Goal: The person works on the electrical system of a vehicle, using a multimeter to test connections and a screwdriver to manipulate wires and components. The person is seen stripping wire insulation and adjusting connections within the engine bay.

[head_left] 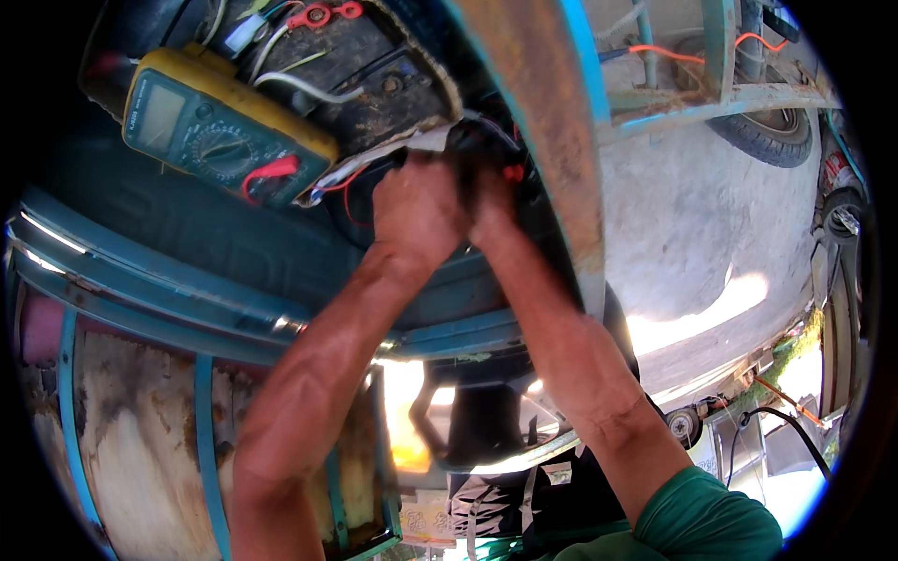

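Observation:
My left hand (412, 208) is closed, knuckles up, in a dark wiring space inside a blue metal body. What it grips is hidden beneath its fingers. Right beside it is my right hand (491, 208), its fingers lost in shadow and motion blur. Thin red wires (348, 196) run by the left hand, and a small red piece (514, 173) shows near the right fingers. A multimeter (220, 133) with a yellow case and dark green front lies left of my hands, a red clip (271, 170) resting on its face.
A worn dark panel (388, 79) with loose wires and a white connector (245, 34) lies above the meter. A rusty blue frame bar (552, 112) rises close on the right. Beyond it are concrete floor (702, 215) and a tyre (767, 136). Blue rails (168, 280) cross below.

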`<action>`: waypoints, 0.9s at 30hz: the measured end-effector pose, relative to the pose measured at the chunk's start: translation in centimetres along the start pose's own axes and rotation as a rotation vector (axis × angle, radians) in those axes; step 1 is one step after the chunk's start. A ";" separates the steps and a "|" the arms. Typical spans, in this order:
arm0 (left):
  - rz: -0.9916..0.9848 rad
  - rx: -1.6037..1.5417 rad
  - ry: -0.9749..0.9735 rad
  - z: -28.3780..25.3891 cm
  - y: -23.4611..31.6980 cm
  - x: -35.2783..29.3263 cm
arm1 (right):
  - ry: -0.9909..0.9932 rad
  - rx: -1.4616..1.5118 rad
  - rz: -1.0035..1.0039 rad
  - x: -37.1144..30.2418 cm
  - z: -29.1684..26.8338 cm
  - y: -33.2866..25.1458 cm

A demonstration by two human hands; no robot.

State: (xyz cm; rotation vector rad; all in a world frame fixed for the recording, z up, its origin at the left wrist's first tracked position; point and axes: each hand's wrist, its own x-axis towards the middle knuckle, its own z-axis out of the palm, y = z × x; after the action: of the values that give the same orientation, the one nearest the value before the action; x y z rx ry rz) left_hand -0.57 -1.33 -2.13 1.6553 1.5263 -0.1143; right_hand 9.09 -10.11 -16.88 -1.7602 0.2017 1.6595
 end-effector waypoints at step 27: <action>-0.107 0.160 -0.110 -2.4 1.3 -0.8 | 0.016 -0.486 -0.137 -4.0 2.0 -4.2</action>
State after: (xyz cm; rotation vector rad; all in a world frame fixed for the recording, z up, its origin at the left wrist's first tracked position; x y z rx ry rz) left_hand -0.84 -0.31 0.54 1.6609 1.5550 -0.3877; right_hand 9.15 -7.21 -11.45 -2.0827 -0.3375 1.6884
